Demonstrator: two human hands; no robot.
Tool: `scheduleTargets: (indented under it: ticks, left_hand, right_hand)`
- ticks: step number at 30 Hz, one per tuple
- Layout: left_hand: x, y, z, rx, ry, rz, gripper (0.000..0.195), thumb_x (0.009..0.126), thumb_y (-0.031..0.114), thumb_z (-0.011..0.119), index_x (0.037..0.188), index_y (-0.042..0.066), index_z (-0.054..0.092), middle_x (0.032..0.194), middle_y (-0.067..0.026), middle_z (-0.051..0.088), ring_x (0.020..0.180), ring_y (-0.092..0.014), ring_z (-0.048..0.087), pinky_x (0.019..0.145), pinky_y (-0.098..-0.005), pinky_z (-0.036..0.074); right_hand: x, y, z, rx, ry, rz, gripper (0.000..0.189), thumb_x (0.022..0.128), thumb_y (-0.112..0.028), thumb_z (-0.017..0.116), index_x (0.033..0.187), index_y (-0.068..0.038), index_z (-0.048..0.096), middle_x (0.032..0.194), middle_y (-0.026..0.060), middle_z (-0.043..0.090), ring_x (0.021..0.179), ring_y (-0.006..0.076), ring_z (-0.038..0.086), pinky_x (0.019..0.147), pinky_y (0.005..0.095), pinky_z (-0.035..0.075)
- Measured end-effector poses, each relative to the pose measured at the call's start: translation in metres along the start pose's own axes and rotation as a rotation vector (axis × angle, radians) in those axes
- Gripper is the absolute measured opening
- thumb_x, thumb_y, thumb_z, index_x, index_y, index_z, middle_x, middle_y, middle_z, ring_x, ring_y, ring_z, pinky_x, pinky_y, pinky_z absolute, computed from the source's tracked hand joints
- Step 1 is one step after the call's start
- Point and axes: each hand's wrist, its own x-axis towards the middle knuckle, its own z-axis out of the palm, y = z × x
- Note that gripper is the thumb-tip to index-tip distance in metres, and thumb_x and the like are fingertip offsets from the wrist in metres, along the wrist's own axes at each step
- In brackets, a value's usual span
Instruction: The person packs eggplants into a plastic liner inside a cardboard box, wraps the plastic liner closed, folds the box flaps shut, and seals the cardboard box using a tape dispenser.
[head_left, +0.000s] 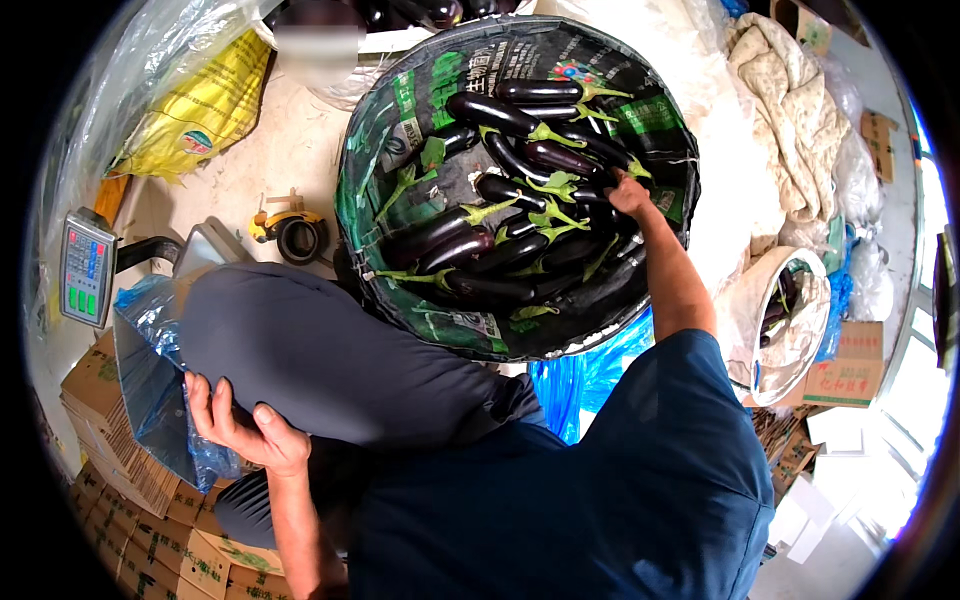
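A round black tub (517, 45), seemingly made from printed sacking, stands before me with many glossy dark eggplants (457, 247) inside. Their green stems point various ways. My right hand (628, 199) reaches over its right side, the fingers down among eggplants; whether they grip one is hidden. At lower left my left hand (251, 431) has its palm up and fingers apart, holding nothing. It is beside my knee, next to a box (150, 405) lined with blue plastic film (146, 311).
A digital scale display (88, 268) and a tape dispenser (289, 227) are to the left. More eggplants (442, 11) fill a container beyond the tub. A white basket (806, 322) stands at right. Printed cartons (150, 540) and flattened cardboard (112, 442) occupy the lower left.
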Motion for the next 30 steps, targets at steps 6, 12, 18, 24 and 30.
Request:
scheduleTargets:
  ticks: [6, 12, 18, 24, 30]
  left_hand:
    - [0.000, 0.001, 0.004, -0.018, 0.033, -0.002, 0.042, 0.103, 0.027, 0.041, 0.134, -0.002, 0.044, 0.146, -0.0200, 0.034, 0.141, -0.039, 0.034, 0.116, -0.0525, 0.027]
    - [0.003, 0.003, 0.009, -0.046, 0.060, -0.002, 0.042, 0.103, 0.027, 0.042, 0.134, -0.002, 0.045, 0.146, -0.0194, 0.036, 0.141, -0.038, 0.034, 0.116, -0.0519, 0.027]
    - [0.003, 0.003, 0.009, -0.049, 0.068, 0.012, 0.043, 0.103, 0.029, 0.044, 0.133, -0.002, 0.046, 0.145, -0.0192, 0.036, 0.141, -0.038, 0.033, 0.116, -0.0519, 0.028]
    - [-0.001, -0.002, 0.010, -0.064, 0.068, 0.011, 0.044, 0.099, 0.026, 0.045, 0.132, -0.003, 0.045, 0.144, -0.0214, 0.034, 0.138, -0.041, 0.033, 0.115, -0.0563, 0.027]
    - [0.000, 0.001, 0.012, -0.084, 0.052, 0.033, 0.043, 0.103, 0.029, 0.043, 0.134, -0.001, 0.044, 0.145, -0.0179, 0.034, 0.142, -0.038, 0.031, 0.117, -0.0530, 0.026]
  right_hand:
    - [0.024, -0.004, -0.007, -0.110, -0.185, -0.076, 0.089, 0.085, -0.045, 0.059, 0.155, -0.003, 0.024, 0.156, 0.0215, 0.035, 0.142, 0.0336, 0.038, 0.116, 0.0370, 0.031]
    - [0.025, -0.029, -0.001, -0.198, -0.278, -0.240, 0.099, 0.079, -0.061, 0.071, 0.149, 0.000, 0.037, 0.143, 0.0241, 0.051, 0.133, 0.0366, 0.048, 0.110, 0.0395, 0.038]
    - [-0.025, -0.065, -0.017, 0.036, 0.057, -0.177, 0.076, 0.076, -0.046, 0.073, 0.130, 0.003, 0.053, 0.122, 0.0264, 0.064, 0.117, 0.0378, 0.060, 0.104, 0.0394, 0.045]
    - [-0.056, -0.088, -0.027, 0.481, -0.040, -0.087, 0.065, 0.071, -0.037, 0.078, 0.117, 0.006, 0.062, 0.091, 0.0155, 0.069, 0.081, 0.0252, 0.067, 0.076, 0.0346, 0.053]
    - [-0.075, -0.114, -0.011, 0.669, -0.134, -0.177, 0.086, 0.067, -0.024, 0.075, 0.135, 0.017, 0.043, 0.091, 0.0101, 0.067, 0.084, 0.0172, 0.062, 0.080, 0.0290, 0.049]
